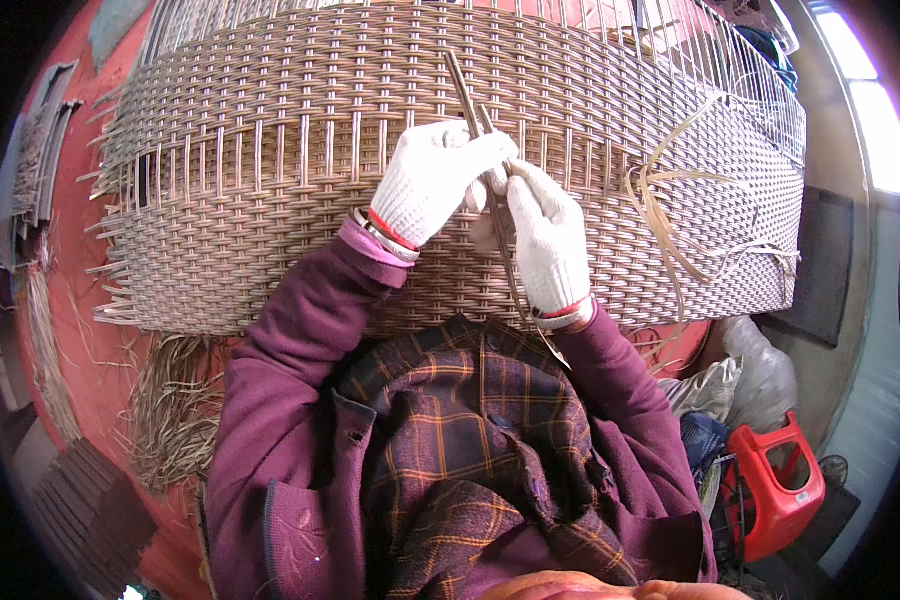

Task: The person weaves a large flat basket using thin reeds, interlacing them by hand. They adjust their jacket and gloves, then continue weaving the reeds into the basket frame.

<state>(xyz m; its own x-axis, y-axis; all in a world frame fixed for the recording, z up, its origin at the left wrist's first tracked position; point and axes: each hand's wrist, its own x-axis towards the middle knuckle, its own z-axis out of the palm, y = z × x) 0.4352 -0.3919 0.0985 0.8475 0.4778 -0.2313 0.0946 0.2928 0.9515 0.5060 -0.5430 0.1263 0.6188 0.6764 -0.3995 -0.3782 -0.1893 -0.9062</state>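
Note:
Both my hands wear white knitted gloves with red-edged cuffs and meet in front of a large brown woven panel (220, 270). Between the thumb and fingers of my left hand (430, 175) is a bundle of thin brown weaving strips (460, 85), its upper ends pointing up past the knuckles. My right hand (550, 235) pinches the same strips just lower, and their tails hang down past its wrist. Behind the hands, a band of bare upright stakes (305, 145) crosses the panel between two woven areas. The fingertips partly hide each other.
Loose pale strips (670, 215) dangle over the panel's right side. A heap of dry strips (175, 410) lies on the red floor at lower left. A red plastic stool (775, 490) and grey plastic bags (760, 375) are at lower right. Cut strip ends stick out along the panel's left edge.

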